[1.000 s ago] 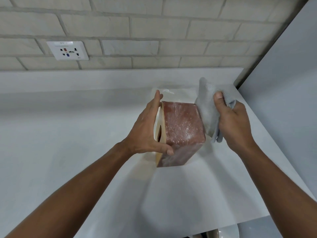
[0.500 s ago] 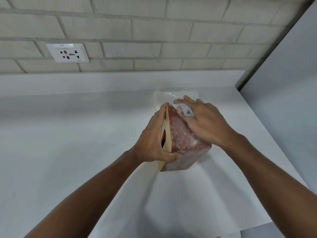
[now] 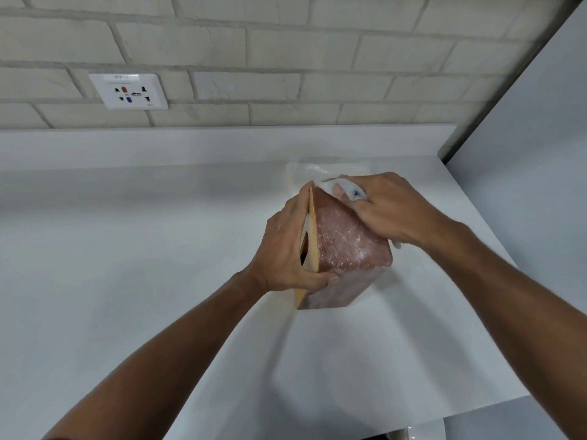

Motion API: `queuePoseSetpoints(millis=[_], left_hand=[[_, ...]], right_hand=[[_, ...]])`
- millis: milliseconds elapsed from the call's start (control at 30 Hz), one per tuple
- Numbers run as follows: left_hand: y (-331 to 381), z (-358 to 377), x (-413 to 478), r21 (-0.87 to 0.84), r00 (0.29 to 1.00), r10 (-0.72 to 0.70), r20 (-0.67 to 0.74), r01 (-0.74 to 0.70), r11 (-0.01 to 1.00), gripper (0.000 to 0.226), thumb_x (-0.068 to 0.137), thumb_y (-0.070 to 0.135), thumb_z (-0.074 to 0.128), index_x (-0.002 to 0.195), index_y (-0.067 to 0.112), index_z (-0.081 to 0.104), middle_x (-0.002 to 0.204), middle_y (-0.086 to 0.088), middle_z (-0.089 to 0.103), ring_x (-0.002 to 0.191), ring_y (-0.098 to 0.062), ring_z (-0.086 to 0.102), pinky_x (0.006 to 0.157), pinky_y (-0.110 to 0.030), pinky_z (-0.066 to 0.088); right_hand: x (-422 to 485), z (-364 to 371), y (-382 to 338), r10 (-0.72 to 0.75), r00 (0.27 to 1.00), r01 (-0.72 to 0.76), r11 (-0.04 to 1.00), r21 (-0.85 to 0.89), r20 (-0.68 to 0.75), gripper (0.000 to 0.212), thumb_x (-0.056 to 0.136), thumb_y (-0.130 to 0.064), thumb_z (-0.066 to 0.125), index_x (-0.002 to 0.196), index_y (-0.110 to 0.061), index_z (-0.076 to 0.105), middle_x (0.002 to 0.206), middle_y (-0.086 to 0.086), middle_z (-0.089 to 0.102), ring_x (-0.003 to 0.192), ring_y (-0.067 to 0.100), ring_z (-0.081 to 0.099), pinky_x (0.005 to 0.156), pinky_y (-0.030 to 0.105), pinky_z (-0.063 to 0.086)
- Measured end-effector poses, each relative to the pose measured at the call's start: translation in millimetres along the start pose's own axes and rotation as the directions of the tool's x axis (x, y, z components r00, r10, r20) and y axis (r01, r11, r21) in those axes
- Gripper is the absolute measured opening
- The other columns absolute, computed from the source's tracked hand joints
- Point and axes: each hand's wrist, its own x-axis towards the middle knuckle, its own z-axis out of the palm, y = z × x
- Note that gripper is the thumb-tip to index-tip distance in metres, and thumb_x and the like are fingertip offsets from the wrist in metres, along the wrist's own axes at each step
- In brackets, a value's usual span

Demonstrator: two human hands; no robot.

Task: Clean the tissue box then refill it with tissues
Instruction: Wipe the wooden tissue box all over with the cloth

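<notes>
One tissue box: left fingers grip, right fingers press cloth.

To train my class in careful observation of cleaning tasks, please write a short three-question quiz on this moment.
1. True or false: the right hand presses a cloth onto the tissue box.
2. What grips the box from its other side? A) the left hand B) a clamp C) nothing
3. Fill in: the white plate on the brick wall is a power ____.
Key: 1 true; 2 A; 3 socket.
</notes>
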Motion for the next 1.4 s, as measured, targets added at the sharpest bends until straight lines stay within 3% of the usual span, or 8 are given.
queuePoseSetpoints(millis=[267,433,633,767,933,1133,1267,1400], left_hand=[[1.1,-0.8,2.7,-0.013,1.000,0.014,-0.004,-0.014,1.000,0.115,0.058,0.074,0.073,0.148,0.009,0.041,0.135,0.003,0.051,0.125,-0.023,0.054,0.108,-0.054,0.044],[2.3,-0.7,-0.8,0.014,1.000,-0.026,0.007,0.026,1.000,0.140,0.059,0.075,0.069,0.166,0.010,0.008,0.162,-0.008,0.038,0.148,-0.025,0.040,0.121,-0.048,0.035],[3.5,-2.4,2.3,0.005,0.999,-0.049,0.019,0.049,0.999,0.140,0.058,0.075,0.069,0.166,0.010,0.007,0.160,-0.007,0.039,0.147,-0.024,0.041,0.121,-0.050,0.035],[4.8,-0.8,2.4,0.018,1.000,-0.019,-0.007,0.019,1.000,0.135,0.059,0.072,0.070,0.163,0.004,0.016,0.152,-0.006,0.048,0.139,-0.025,0.050,0.114,-0.053,0.041],[-1.0,0.8,2.0,0.010,0.999,-0.047,0.012,0.047,0.999,0.144,0.059,0.074,0.070,0.166,0.002,0.006,0.162,-0.011,0.039,0.150,-0.030,0.040,0.122,-0.057,0.033],[0.6,0.2,3.0,0.007,0.999,0.032,-0.016,-0.032,0.999,0.119,0.061,0.069,0.073,0.156,0.007,0.035,0.144,-0.004,0.053,0.132,-0.027,0.055,0.110,-0.056,0.044],[-0.3,-0.1,0.0,0.024,1.000,-0.016,0.010,0.015,1.000,0.140,0.059,0.074,0.070,0.166,0.009,0.008,0.161,-0.007,0.039,0.149,-0.026,0.041,0.122,-0.054,0.033],[4.7,-2.2,2.3,-0.022,1.000,0.022,-0.014,-0.023,1.000,0.125,0.060,0.070,0.072,0.162,0.023,0.018,0.151,0.008,0.047,0.138,-0.011,0.050,0.114,-0.047,0.043]], right_hand=[[-13.6,8.7,-17.1,-0.189,0.982,0.190,0.981,0.043,-0.026,0.049,0.099,-0.019,0.049,0.143,-0.039,0.044,0.149,-0.012,0.046,0.130,0.014,0.049,0.105,0.027,0.034],[-18.5,7.0,-0.4,-0.108,0.992,0.110,0.994,0.023,-0.062,0.051,0.096,-0.024,0.043,0.145,-0.037,0.042,0.147,-0.006,0.049,0.131,0.020,0.050,0.107,0.030,0.036],[-17.8,3.1,4.5,-0.116,0.991,0.119,0.992,0.042,-0.061,0.049,0.100,-0.022,0.048,0.144,-0.041,0.041,0.150,-0.007,0.044,0.128,0.020,0.053,0.107,0.035,0.040],[-30.8,9.4,0.7,-0.241,0.970,0.241,0.970,0.030,0.018,0.063,0.087,-0.020,0.038,0.148,-0.030,0.038,0.155,-0.011,0.033,0.142,0.005,0.030,0.118,0.019,0.017],[-31.5,2.2,27.7,-0.079,0.992,0.084,0.996,0.040,-0.102,0.045,0.100,-0.030,0.050,0.142,-0.043,0.044,0.145,-0.011,0.051,0.126,0.018,0.055,0.106,0.037,0.043],[-32.4,10.5,-14.0,-0.281,0.959,0.281,0.959,0.034,0.022,0.055,0.094,-0.022,0.040,0.148,-0.029,0.038,0.154,-0.014,0.032,0.141,0.000,0.028,0.115,0.015,0.014],[-22.9,-3.4,14.2,-0.106,0.994,0.108,0.993,0.048,-0.038,0.041,0.102,-0.036,0.046,0.141,-0.046,0.043,0.142,-0.012,0.053,0.118,0.017,0.059,0.102,0.025,0.039],[-21.1,3.7,-2.5,-0.187,0.982,0.187,0.982,-0.029,-0.001,0.054,0.097,-0.018,0.048,0.148,-0.033,0.038,0.155,-0.011,0.036,0.137,0.011,0.040,0.109,0.017,0.024]])
